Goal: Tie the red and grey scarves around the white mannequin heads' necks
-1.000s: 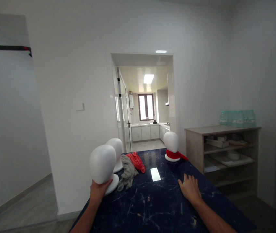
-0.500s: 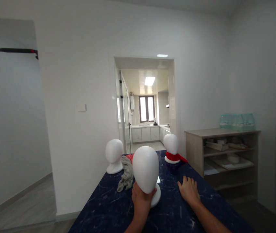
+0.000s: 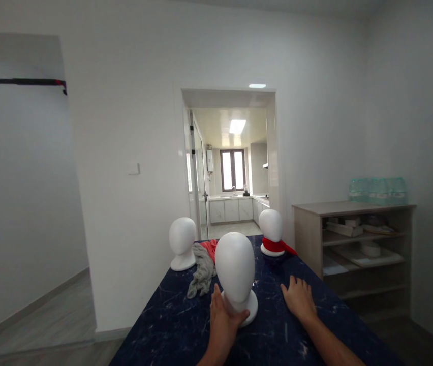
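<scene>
Left hand [image 3: 222, 319] around mannequin head [image 3: 235, 268]

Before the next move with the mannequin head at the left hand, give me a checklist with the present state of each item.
1. Left hand closed around the neck of the front mannequin head: ok.
2. Head upright, base on the table: ok.
3. Near edge of the base fully down: cannot tell, the hand hides it.
4. Right hand free, flat on the table, apart from the head: ok.
5. Base apart from the grey cloth and red cloth: ok.
6. Room to the bare head and the scarfed head: ok.
</scene>
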{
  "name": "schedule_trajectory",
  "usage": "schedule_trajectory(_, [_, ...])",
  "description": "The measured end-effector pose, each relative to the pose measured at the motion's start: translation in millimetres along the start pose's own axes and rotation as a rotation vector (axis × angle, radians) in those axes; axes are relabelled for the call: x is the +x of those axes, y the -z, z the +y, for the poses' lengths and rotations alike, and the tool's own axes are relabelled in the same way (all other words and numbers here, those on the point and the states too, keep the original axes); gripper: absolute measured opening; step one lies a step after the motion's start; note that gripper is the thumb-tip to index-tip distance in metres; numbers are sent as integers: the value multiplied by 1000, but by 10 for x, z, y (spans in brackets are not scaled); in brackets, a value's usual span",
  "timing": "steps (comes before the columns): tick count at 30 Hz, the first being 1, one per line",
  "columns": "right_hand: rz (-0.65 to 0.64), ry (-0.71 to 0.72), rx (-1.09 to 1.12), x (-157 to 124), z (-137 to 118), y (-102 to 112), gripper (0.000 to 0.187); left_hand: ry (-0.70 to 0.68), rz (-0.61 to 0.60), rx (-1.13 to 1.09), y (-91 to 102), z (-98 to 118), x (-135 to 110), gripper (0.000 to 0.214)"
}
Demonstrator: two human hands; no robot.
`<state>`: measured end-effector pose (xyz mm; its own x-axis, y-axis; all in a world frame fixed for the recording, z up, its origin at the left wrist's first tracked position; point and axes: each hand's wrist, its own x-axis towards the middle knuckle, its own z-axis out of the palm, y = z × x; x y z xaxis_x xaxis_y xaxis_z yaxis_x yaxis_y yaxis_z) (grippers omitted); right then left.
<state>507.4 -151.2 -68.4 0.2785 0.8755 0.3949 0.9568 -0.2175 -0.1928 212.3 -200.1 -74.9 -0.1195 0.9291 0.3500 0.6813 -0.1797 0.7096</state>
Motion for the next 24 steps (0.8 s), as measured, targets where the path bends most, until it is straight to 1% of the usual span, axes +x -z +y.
schedule_trajectory(2, [2, 3, -2, 3, 2, -14, 52, 32, 5, 12, 107, -250, -14, 136])
schedule_trajectory(3, [2, 6, -3, 4, 1, -19, 52, 46, 12, 18, 185, -372, 11, 134])
schedule_trajectory(5, [4, 11, -11, 1, -4, -23, 51, 83, 7, 20, 383, -566, 142, 118])
schedule_trajectory(7, [9, 12, -20, -3, -9, -20, 50, 105, 31, 45, 598, -655, 361, 95])
schedule_trajectory(9, [11, 11, -21, -8, -12, -16, 50, 55, 45, 119, 775, -642, 610, 74])
schedule_trajectory(11, [20, 14, -15, -9, -11, -15, 49, -12, 4, 198, 878, -569, 820, 62])
schedule_trajectory(13, [26, 16, -9, -7, -6, -17, 49, -50, -59, 237, 906, -489, 950, 59])
schedule_trajectory(15, [29, 15, -4, -5, 1, -19, 48, -55, -100, 236, 889, -435, 991, 59])
schedule_trajectory(17, [24, 14, -2, -3, 6, -17, 48, -50, -111, 229, 863, -414, 949, 57])
schedule_trajectory(19, [18, 16, -3, -4, 8, -14, 49, -50, -119, 230, 862, -420, 825, 52])
schedule_trajectory(22, [16, 19, -6, -8, 2, -12, 48, -101, -171, 221, 960, -475, 497, 39])
schedule_trajectory(24, [25, 20, -8, -13, -7, -16, 47, -152, -224, 195, 1107, -546, 212, 34])
